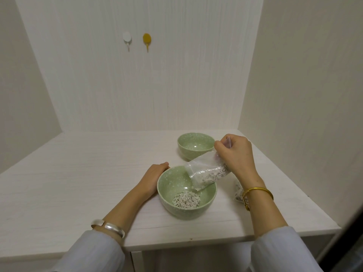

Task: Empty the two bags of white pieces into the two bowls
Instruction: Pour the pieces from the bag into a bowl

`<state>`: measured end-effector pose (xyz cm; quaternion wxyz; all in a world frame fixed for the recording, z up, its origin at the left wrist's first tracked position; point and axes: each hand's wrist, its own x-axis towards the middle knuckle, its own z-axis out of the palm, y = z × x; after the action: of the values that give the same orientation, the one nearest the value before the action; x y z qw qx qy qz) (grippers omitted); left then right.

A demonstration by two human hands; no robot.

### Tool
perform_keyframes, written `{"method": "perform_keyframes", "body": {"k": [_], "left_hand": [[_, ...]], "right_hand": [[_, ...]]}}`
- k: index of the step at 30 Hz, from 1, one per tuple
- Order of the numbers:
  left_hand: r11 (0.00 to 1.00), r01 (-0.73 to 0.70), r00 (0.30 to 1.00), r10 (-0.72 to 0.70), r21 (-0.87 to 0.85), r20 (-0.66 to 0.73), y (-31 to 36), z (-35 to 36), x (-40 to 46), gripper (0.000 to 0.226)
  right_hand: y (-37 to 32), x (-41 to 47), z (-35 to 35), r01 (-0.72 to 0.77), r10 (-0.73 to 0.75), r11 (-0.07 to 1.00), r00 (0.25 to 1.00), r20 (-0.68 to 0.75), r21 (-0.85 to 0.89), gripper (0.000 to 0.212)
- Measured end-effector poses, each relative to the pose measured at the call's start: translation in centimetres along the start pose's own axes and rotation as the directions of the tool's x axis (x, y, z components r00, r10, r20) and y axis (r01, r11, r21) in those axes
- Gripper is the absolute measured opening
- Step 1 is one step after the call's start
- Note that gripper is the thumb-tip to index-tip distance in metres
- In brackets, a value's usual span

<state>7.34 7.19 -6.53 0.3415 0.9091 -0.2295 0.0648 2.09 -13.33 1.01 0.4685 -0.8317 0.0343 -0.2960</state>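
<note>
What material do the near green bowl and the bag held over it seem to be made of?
The near bowl looks like glazed ceramic: glossy green with white speckles and a light reflection inside. The bag seems to be thin clear plastic film: the white pieces show through it, and it wrinkles where the right hand grips it.

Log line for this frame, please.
right hand tips clear bag into near green bowl | left hand steadies bowl | far green bowl empty | second bag waiting
</note>
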Motion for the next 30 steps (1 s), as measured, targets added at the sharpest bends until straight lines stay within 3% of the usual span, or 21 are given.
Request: {"method": "perform_keyframes", "body": {"k": [30], "left_hand": [[0.999,0.006,1.0,-0.006,-0.042,-0.013,-0.8,0.54,0.47,0.037]], "right_hand": [[-0.46,0.02,-0.39,0.014,-0.013,1.0,1.0,0.02,-0.027,0.025]]}}
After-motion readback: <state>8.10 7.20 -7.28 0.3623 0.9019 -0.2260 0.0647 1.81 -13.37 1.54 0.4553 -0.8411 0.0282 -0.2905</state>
